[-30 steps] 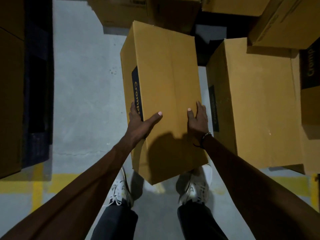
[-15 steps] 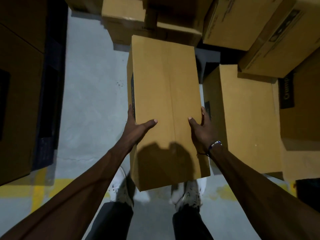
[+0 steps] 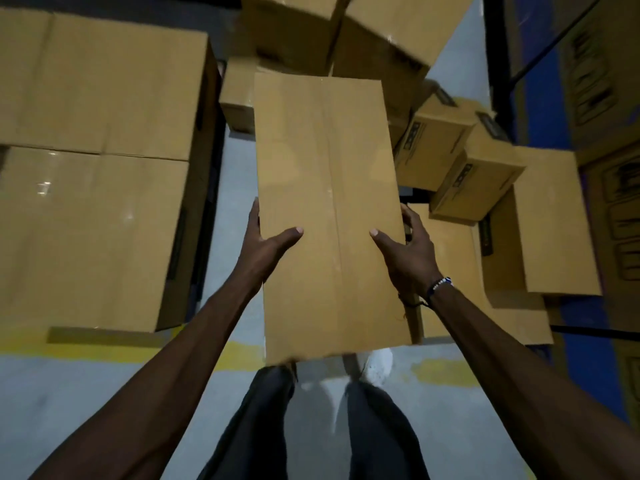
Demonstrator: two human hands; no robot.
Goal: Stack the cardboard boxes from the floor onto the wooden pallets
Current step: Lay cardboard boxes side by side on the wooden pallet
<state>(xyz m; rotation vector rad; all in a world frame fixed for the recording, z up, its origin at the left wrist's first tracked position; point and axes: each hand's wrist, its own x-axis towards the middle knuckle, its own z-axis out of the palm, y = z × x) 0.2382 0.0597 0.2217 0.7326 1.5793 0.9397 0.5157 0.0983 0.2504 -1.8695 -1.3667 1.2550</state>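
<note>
Here, head view: long rectangular tan cardboard box [image 3: 329, 216] held off grey concrete floor [image 3: 235, 174], long axis pointing away from person, taped seam running lengthwise along top face. Left hand [image 3: 265, 245] grips box's left edge, thumb across top, fingers down side. Right hand [image 3: 407, 251] grips box's right edge likewise, beaded bracelet [image 3: 438, 285] on wrist. Left of box: stacked large tan cartons [image 3: 93, 168]. Right of box and beyond its far end: jumbled smaller tan cartons [image 3: 474, 174]. Beneath box's near end: yellow floor line [image 3: 239, 355], white shoe [image 3: 379, 367].
</note>
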